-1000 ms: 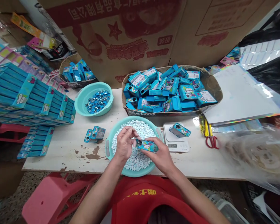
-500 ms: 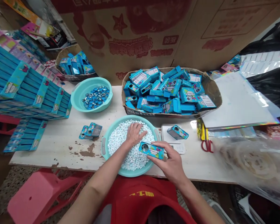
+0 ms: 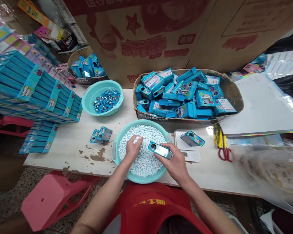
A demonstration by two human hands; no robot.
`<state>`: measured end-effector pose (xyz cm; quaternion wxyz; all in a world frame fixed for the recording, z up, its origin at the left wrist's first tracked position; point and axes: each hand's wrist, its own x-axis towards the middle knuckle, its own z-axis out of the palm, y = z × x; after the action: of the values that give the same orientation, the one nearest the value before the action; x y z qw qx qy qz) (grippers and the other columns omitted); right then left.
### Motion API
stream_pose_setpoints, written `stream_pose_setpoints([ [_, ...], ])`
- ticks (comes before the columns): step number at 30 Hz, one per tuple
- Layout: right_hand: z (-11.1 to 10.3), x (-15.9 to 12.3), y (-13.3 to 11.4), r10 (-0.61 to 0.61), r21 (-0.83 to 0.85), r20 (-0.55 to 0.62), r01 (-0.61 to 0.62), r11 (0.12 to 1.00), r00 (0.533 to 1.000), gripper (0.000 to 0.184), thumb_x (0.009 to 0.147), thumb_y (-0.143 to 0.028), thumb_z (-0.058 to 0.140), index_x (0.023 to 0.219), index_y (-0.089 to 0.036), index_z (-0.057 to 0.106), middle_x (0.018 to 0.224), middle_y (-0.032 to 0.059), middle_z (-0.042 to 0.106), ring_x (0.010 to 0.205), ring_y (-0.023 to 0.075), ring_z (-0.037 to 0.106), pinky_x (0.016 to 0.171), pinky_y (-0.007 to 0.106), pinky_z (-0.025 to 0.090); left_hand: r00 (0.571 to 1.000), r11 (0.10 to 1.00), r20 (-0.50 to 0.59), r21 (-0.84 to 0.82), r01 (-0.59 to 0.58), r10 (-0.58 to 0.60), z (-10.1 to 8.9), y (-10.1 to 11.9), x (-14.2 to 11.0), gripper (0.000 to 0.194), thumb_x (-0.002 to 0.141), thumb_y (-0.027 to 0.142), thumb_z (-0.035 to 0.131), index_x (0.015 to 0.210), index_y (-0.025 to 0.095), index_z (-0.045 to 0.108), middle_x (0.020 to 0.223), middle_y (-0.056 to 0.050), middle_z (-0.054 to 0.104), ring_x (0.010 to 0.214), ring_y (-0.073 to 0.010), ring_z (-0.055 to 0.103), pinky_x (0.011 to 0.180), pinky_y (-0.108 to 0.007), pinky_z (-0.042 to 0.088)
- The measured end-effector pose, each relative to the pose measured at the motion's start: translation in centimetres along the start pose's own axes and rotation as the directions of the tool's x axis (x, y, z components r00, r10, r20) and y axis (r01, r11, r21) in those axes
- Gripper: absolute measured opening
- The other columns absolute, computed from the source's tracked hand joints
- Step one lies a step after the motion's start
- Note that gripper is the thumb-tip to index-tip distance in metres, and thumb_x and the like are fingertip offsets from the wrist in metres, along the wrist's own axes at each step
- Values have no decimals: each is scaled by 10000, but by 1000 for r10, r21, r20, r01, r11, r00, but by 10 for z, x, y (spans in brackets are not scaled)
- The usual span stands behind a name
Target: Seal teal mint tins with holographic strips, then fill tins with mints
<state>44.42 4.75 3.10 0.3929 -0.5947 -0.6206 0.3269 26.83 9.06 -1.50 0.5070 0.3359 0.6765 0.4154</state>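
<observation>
My right hand grips a small blue box with a round hole at its left end, held over the teal basin. The basin is full of small white candies. My left hand is curled down into the candies with its fingers bunched, pinching some of them. Another small blue box rests on a white scale just right of the basin.
A cardboard tray heaped with blue boxes stands behind the basin. A smaller teal bowl holds shiny blue pieces. Stacks of flat blue cartons lie at left, red scissors at right, two blue boxes on the table, a pink stool below.
My left hand left the box's opening, spread flat on the candies, and now bunches its fingers on some. My right hand keeps the box, tilted a little toward the left hand.
</observation>
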Motion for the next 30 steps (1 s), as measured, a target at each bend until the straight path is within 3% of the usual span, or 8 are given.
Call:
stream_pose_setpoints([
  [3, 8, 0, -2, -63, -60, 30, 65, 996, 998, 242, 752, -294, 686, 965, -228, 593, 918, 50, 660, 888, 233, 626, 760, 350, 494, 996, 953, 87, -302, 33, -7, 2, 29, -22, 275, 699, 427, 652, 765, 184, 543, 586, 53, 514, 403, -58, 422, 364, -172, 263],
  [6, 19, 0, -9, -103, -108, 101, 114, 988, 990, 224, 755, -262, 669, 964, -224, 596, 898, 51, 664, 873, 240, 621, 742, 352, 485, 993, 875, 84, -483, -37, 88, 8, 50, -37, 246, 708, 377, 652, 756, 179, 514, 664, 30, 569, 473, -74, 518, 430, -184, 393],
  [9, 26, 1, -17, -126, -122, 134, 143, 982, 983, 218, 753, -242, 660, 961, -221, 599, 892, 48, 666, 873, 240, 622, 743, 352, 479, 992, 828, 15, -553, -93, 122, 13, 58, -39, 217, 714, 342, 643, 740, 181, 500, 675, 28, 584, 542, -102, 583, 523, -223, 477],
  [18, 22, 7, -21, -80, -119, 146, 98, 988, 986, 239, 727, -246, 683, 949, -209, 603, 897, 52, 664, 872, 243, 618, 741, 357, 470, 980, 815, -44, -549, -184, 192, 18, 61, -32, 260, 764, 336, 633, 619, 167, 500, 588, 27, 558, 517, -109, 573, 511, -239, 465],
  [21, 22, 7, -20, -69, -111, 138, 84, 990, 988, 232, 720, -241, 682, 937, -216, 602, 885, 48, 660, 868, 241, 613, 742, 354, 466, 981, 834, -58, -518, -187, 184, 21, 62, -32, 250, 772, 355, 633, 659, 174, 503, 535, 49, 519, 475, -98, 546, 494, -226, 449],
  [25, 22, 9, -20, -46, -89, 124, 57, 994, 991, 214, 724, -236, 674, 924, -226, 599, 882, 40, 655, 874, 234, 609, 749, 347, 462, 982, 852, -60, -490, -185, 179, 25, 60, -32, 223, 773, 362, 640, 737, 178, 520, 631, 31, 579, 525, -109, 577, 495, -228, 457],
  [30, 21, 13, -17, -24, -78, 135, 34, 996, 991, 242, 701, -220, 699, 924, -211, 605, 896, 43, 657, 892, 239, 609, 772, 357, 460, 966, 856, -76, -449, -256, 249, 28, 55, -30, 231, 792, 340, 629, 685, 175, 509, 569, 36, 552, 551, -108, 570, 561, -235, 463],
])
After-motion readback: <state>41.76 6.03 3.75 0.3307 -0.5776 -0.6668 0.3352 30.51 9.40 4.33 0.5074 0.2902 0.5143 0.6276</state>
